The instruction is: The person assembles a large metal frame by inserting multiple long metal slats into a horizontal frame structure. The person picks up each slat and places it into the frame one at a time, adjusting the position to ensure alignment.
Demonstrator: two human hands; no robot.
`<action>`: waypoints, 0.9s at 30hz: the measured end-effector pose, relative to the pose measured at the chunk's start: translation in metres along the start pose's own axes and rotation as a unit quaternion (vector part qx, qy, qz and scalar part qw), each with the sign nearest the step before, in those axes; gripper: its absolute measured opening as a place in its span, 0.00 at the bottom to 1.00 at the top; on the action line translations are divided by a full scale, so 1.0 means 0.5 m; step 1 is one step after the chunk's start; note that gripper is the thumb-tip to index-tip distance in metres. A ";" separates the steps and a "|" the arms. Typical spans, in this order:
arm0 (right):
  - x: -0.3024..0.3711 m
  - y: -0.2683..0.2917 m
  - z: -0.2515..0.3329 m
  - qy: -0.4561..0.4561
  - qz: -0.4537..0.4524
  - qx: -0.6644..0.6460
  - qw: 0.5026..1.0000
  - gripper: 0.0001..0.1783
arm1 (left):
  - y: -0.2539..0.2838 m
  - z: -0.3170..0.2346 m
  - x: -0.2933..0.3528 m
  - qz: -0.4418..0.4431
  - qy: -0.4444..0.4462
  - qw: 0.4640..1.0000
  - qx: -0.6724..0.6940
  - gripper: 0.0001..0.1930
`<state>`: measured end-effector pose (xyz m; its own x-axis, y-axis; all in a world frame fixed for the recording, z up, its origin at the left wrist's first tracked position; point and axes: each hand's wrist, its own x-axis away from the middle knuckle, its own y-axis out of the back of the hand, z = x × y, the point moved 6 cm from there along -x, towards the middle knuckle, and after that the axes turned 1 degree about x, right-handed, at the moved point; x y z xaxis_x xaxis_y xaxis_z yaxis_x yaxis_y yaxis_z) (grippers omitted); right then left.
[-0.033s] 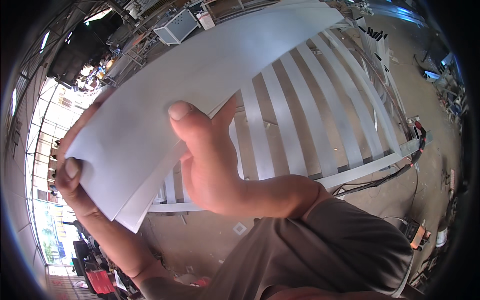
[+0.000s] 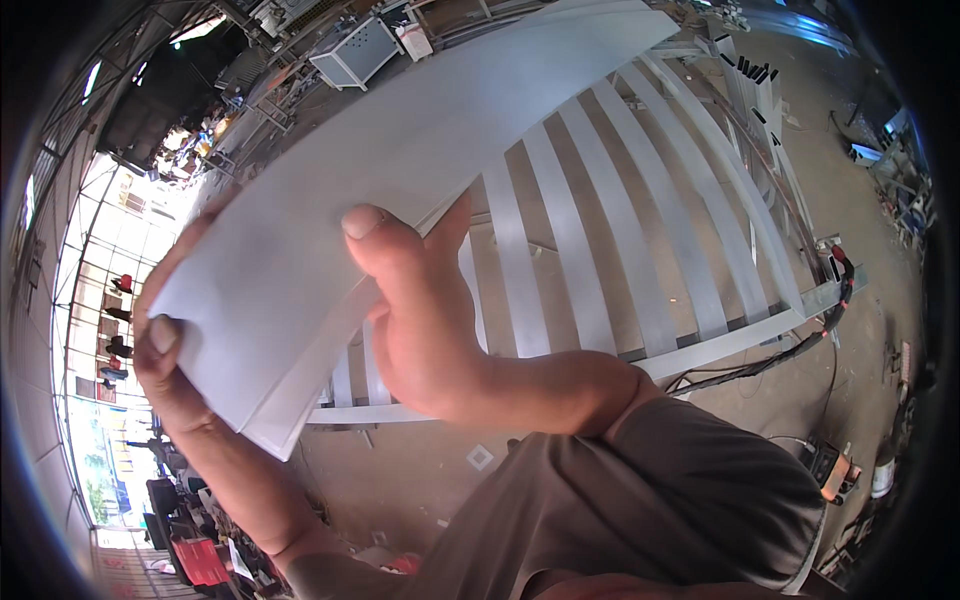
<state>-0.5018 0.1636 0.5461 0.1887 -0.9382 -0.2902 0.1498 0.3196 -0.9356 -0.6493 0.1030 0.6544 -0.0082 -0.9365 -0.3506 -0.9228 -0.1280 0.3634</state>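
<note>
A long stack of thin white sheets (image 2: 330,190) reaches from near my body toward the far right, the lower sheet edges slightly fanned out at the near end. At the near left corner, my left hand (image 2: 170,365) grips the end, thumb on top and fingers mostly hidden beyond the edge. My right hand (image 2: 415,310) clasps the right long edge, thumb pressed on the upper face and other fingers underneath, partly hidden. Below the sheets lies a white slatted metal frame (image 2: 567,250); the sheets cover its left part.
Rectangular metal tubes (image 2: 765,115) are bundled upright-looking at the far right. A black cable (image 2: 765,360) runs along the frame's near right corner. An orange-and-black device (image 2: 832,472) sits on the floor at right. A grey cabinet (image 2: 355,55) stands at the back.
My left hand and the near end of the sheets have shifted slightly to the right. The far end has drawn a little leftward. My right hand has hardly moved.
</note>
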 end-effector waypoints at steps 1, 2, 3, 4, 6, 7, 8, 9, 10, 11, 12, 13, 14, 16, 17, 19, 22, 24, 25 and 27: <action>-0.017 0.025 -0.005 -0.017 -0.001 0.015 1.000 0.53 | 0.003 0.039 0.002 -0.033 0.009 0.999 0.017 0.50; -0.031 0.050 -0.011 -0.036 -0.005 0.030 0.999 0.53 | 0.001 0.084 0.006 -0.065 0.021 0.997 0.028 0.50; -0.042 0.084 -0.020 -0.048 -0.054 0.057 0.996 0.51 | -0.008 0.125 0.016 -0.100 0.027 0.994 0.020 0.49; -0.055 0.113 -0.023 -0.066 -0.062 0.072 0.993 0.51 | -0.024 0.162 0.020 -0.120 0.016 0.992 0.031 0.49; -0.086 0.178 -0.014 -0.095 -0.066 0.102 0.988 0.50 | -0.071 0.240 0.015 -0.124 0.031 0.990 0.064 0.45; -0.097 0.212 -0.013 -0.108 -0.086 0.113 0.984 0.49 | -0.094 0.272 0.019 -0.135 0.029 0.989 0.048 0.45; -0.111 0.244 -0.012 -0.116 -0.094 0.122 0.981 0.48 | -0.121 0.301 0.018 -0.135 0.007 0.990 0.039 0.46; -0.121 0.277 -0.013 -0.130 -0.107 0.130 0.977 0.47 | -0.146 0.338 0.019 -0.151 0.013 0.987 0.053 0.47; -0.128 0.306 -0.014 -0.142 -0.101 0.139 0.975 0.44 | -0.170 0.369 0.023 -0.158 0.008 0.985 0.066 0.49; -0.134 0.337 -0.014 -0.157 -0.099 0.148 0.971 0.41 | -0.193 0.397 0.034 -0.177 0.017 0.982 0.058 0.50; -0.142 0.366 -0.015 -0.173 -0.097 0.158 0.967 0.38 | -0.214 0.422 0.035 -0.181 0.011 0.982 0.050 0.48; -0.148 0.396 -0.016 -0.177 -0.099 0.156 0.967 0.43 | -0.232 0.449 0.045 -0.192 0.038 0.980 0.042 0.45; -0.150 0.425 -0.020 -0.191 -0.108 0.183 0.958 0.41 | -0.247 0.470 0.057 -0.205 0.055 0.976 0.040 0.46; -0.147 0.477 -0.029 -0.220 -0.118 0.234 0.940 0.37 | -0.280 0.511 0.083 -0.238 0.087 0.966 0.046 0.52; -0.143 0.497 -0.033 -0.225 -0.113 0.243 0.937 0.35 | -0.294 0.526 0.096 -0.248 0.090 0.963 0.049 0.52; -0.132 0.535 -0.042 -0.255 -0.120 0.261 0.923 0.36 | -0.320 0.554 0.118 -0.266 0.095 0.959 0.033 0.44; -0.117 0.584 -0.053 -0.290 -0.122 0.252 0.915 0.42 | -0.343 0.599 0.143 -0.258 0.127 0.957 -0.036 0.35; -0.105 0.619 -0.059 -0.299 -0.113 0.251 0.914 0.46 | -0.373 0.635 0.167 -0.268 0.157 0.950 0.036 0.34; -0.098 0.638 -0.062 -0.298 -0.103 0.259 0.913 0.46 | -0.382 0.638 0.174 -0.276 0.120 0.953 -0.016 0.34; -0.084 0.681 -0.065 -0.273 -0.059 0.289 0.916 0.47 | -0.408 0.668 0.194 -0.274 0.128 0.953 -0.030 0.33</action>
<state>-0.4904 0.3077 0.2334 0.5708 -0.8153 0.0977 0.6597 0.3844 -0.6458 -0.5905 0.1474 0.2582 0.5693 -0.7722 -0.2821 -0.7383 -0.6312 0.2378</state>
